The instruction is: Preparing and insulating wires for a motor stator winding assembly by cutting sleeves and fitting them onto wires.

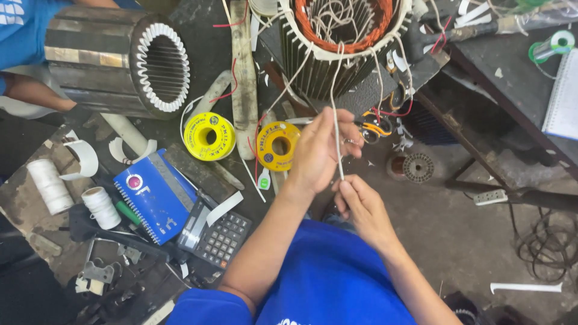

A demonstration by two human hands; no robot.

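Running almost straight up the view, a thin white sleeved lead wire [337,108] is held taut between the two hands, its long axis lying from the person's body toward the wound motor stator [343,42] at the top. The wire's far end is seen to rise into the stator's bore among other pale leads and the orange-brown copper windings [373,30]; its near end is pinched at the right hand. The left hand [319,153] is the nearer of the two to the stator: it is closed around the wire partway along, fingers curled over it. The right hand [361,207] lies lower, closer to the body, with thumb and fingertips clamped on the wire's lower tip; the remaining fingers are folded in. Neither hand is released.

On the cluttered surface [36,198] to the left of the hands are shown two yellow spools [278,144], [209,136], the first just beside the left hand, a blue spiral notebook [153,195], a dark calculator [217,232], and two rolls of white cord [51,186]. A second, bare stator core [120,60], lying on its side, is seen at upper left, beside another person's blue sleeve [21,30]. Orange-handled pliers [376,127] lie just beyond the left hand, and a small copper-wound part [410,167] rests on the floor to the right.
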